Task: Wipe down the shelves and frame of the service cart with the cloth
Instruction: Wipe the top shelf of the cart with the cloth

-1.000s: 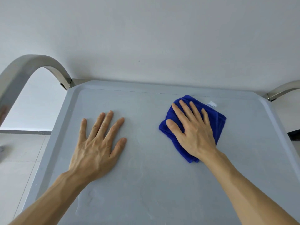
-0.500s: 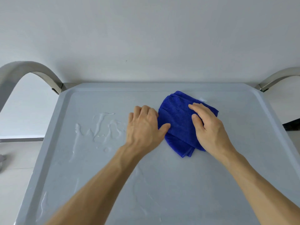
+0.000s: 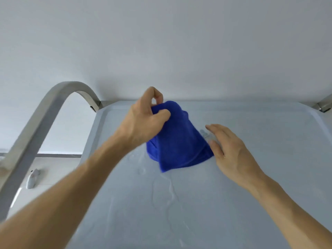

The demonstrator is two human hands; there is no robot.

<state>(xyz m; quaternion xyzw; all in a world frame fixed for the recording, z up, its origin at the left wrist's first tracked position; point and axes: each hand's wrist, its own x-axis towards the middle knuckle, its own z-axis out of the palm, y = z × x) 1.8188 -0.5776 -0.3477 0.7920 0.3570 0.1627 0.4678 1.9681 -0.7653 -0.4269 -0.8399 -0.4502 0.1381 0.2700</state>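
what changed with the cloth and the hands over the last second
The left hand left the wet grey plastic cart shelf, crossed to the folded blue microfibre cloth, pinched its top and lifted it, so it now hangs unfolding with its lower edge near the shelf. The right hand let go and hovers open beside it. The shelf and the curved steel frame handle stayed put.

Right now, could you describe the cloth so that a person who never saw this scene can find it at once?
Look at the pale grey cart shelf below the white wall. Near its middle, the left hand pinches the blue cloth by its top, the open right hand beside it. It is the only deep blue, soft thing there.
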